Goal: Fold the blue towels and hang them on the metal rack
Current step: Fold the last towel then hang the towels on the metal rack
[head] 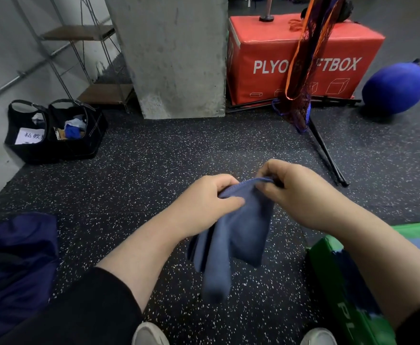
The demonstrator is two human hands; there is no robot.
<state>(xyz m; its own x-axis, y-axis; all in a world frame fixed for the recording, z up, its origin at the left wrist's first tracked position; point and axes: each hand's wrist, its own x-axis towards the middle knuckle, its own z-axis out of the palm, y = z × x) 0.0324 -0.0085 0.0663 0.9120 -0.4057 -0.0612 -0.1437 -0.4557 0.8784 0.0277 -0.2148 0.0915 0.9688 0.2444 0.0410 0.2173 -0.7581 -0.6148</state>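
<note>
Two pale shoe tips [150, 334] sit at the very bottom of the view, on the speckled floor [154, 158]. Just above them, at 6 o'clock from the frame's middle, a blue towel [241, 235] hangs in mid-air, gathered into loose vertical folds rather than a neat rectangle. Its top edge is pinched by both hands: the left hand [211, 195] grips one corner with curled fingers and thumb, and the right hand [286, 185] pinches the hem just beside it, the two nearly touching.

Judging from this, the folding of this towel is only under way (the cloth is bunched, not squared), and hanging has not begun. More blue cloth lies on a green box [340, 282] at 4 o'clock, likely further towels waiting. A metal shelf rack [79, 58] stands at 10 o'clock, well apart from the hands, with no towel visible on it. So most of the task appears left to do.
</note>
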